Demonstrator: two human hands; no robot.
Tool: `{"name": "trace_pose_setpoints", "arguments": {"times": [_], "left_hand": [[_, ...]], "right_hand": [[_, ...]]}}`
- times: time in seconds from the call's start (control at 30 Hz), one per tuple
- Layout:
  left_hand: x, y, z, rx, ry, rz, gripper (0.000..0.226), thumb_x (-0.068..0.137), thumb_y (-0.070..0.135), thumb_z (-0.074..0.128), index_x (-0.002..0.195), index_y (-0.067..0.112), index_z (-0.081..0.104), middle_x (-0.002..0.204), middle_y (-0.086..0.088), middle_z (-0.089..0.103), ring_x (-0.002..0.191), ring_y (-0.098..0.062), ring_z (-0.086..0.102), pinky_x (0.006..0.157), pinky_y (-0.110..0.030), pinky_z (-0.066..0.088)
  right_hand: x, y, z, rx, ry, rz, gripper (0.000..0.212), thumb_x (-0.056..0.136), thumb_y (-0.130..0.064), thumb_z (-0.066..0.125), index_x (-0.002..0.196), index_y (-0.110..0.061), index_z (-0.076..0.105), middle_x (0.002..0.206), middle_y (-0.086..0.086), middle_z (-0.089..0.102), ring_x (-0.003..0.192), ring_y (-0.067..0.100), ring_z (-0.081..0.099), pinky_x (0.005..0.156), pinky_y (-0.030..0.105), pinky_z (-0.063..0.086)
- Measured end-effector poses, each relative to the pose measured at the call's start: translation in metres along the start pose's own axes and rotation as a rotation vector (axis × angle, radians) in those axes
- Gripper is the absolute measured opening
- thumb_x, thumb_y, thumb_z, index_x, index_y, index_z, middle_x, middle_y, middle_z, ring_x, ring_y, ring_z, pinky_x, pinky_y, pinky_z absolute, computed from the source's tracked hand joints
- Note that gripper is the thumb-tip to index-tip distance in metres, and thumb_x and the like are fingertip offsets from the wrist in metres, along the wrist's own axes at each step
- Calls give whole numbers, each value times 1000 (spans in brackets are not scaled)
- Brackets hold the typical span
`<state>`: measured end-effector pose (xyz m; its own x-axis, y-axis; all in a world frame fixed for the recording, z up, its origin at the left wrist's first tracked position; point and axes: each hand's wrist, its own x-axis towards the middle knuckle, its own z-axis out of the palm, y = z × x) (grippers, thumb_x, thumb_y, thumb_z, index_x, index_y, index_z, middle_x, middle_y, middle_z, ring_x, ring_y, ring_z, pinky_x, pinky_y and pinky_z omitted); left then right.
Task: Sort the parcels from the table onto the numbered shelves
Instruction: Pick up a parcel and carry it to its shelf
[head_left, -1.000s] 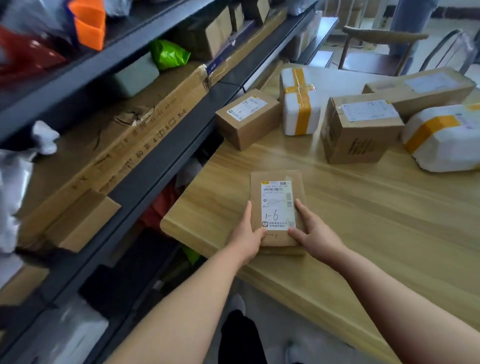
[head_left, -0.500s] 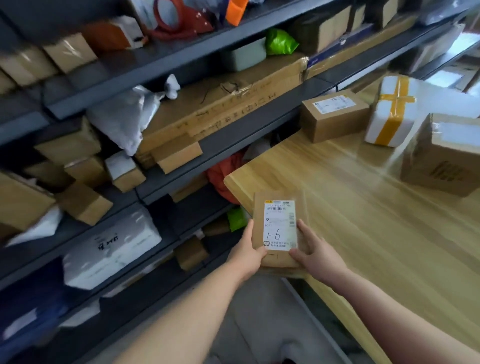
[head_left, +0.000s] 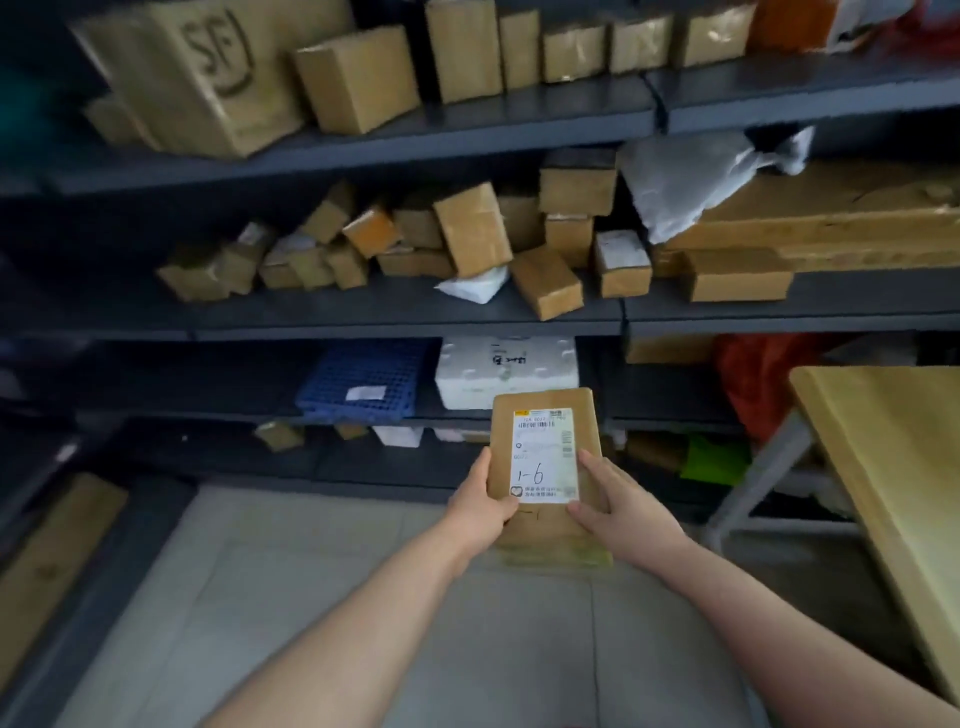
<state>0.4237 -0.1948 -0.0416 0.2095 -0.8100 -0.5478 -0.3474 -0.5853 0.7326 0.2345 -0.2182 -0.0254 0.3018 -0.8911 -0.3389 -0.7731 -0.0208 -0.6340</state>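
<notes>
Left hand (head_left: 480, 512) and right hand (head_left: 621, 512) grip parcel (head_left: 545, 457); shelves (head_left: 363, 309) hold boxes (head_left: 472, 236).

Parcel depot – grey shelves (head_left: 363, 312) crammed with taped cartons (head_left: 470, 236)

table (head_left: 883, 467) cut off right, label (head_left: 544, 457) print blurred

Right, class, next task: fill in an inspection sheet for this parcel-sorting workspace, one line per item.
Surface: wooden table at the right edge, partly in view.
Job's things: flat brown parcel, label handwritten 1-6, held in front of grey shelving.
Clutter: brown boxes jumbled on the middle shelf; white foam box and blue crate below.
Grippers: left hand and right hand grip the parcel's sides.
Cables: nothing seen.
Surroundings: pale tiled floor.
</notes>
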Motion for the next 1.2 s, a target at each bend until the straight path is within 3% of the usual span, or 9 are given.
{"name": "trace_pose_setpoints", "arguments": {"times": [0.07, 0.2, 0.33, 0.6, 0.73, 0.87, 1.0, 1.13, 1.2], "left_hand": [[-8, -24, -45, -32, 75, -18, 78, 95, 16, 59, 154, 40, 13, 145, 7, 47, 127, -20, 51, 103, -44, 46], [-25, -72, -129, -108, 179, -57, 72, 96, 13, 55, 152, 38, 17, 137, 8, 51, 123, -20, 53, 97, -37, 49], [-49, -119, -201, -170, 282, -134, 77, 96, 16, 54, 154, 39, 9, 140, 5, 52, 120, -21, 55, 86, -34, 51], [-110, -189, -312, -301, 493, -265, 67, 97, 18, 52, 148, 47, 20, 124, 7, 60, 101, -17, 58, 62, -28, 46], [-129, -212, -352, -390, 581, -299, 58, 98, 15, 51, 144, 43, 29, 118, 11, 59, 98, -14, 57, 68, -31, 49], [-140, -228, -392, -445, 680, -336, 57, 99, 14, 50, 144, 41, 28, 101, 16, 54, 86, -8, 54, 62, -28, 46], [-140, -236, -445, -482, 780, -379, 60, 99, 13, 50, 148, 38, 25, 95, 16, 51, 89, -13, 55, 76, -35, 50], [-130, -234, -500, -500, 866, -402, 60, 98, 12, 49, 147, 37, 25, 108, 10, 54, 97, -17, 56, 77, -35, 53], [-125, -231, -528, -484, 908, -399, 56, 97, 11, 48, 143, 36, 29, 103, 13, 54, 94, -16, 56, 79, -36, 51]], "right_hand": [[7, -44, 26, -29, -43, -66, 70, 94, -41, 54, 152, -38, 15, 160, -5, 19, 143, 10, 27, 107, 30, 35], [18, -125, 81, -34, -109, -176, 69, 93, -39, 56, 150, -42, 17, 157, -11, 25, 129, 14, 46, 97, 29, 42], [25, -192, 140, -49, -190, -272, 69, 92, -38, 57, 150, -42, 18, 155, -11, 29, 130, 16, 44, 99, 29, 41], [25, -311, 234, -59, -369, -458, 67, 93, -34, 56, 150, -40, 21, 151, -12, 33, 126, 13, 45, 97, 29, 42], [35, -361, 271, -112, -450, -537, 68, 92, -36, 58, 150, -39, 23, 152, -9, 33, 131, 15, 41, 102, 33, 40], [53, -411, 307, -119, -537, -594, 68, 90, -36, 61, 148, -41, 25, 150, -9, 38, 128, 15, 45, 101, 34, 43], [78, -467, 341, -88, -607, -659, 67, 89, -37, 61, 146, -46, 27, 145, -11, 43, 119, 13, 51, 95, 34, 47], [108, -529, 368, -84, -651, -728, 67, 90, -36, 62, 146, -45, 26, 144, -10, 44, 121, 14, 50, 95, 31, 45], [124, -562, 380, -88, -674, -780, 66, 91, -32, 61, 148, -41, 28, 147, -11, 42, 127, 13, 45, 92, 24, 38]]}}
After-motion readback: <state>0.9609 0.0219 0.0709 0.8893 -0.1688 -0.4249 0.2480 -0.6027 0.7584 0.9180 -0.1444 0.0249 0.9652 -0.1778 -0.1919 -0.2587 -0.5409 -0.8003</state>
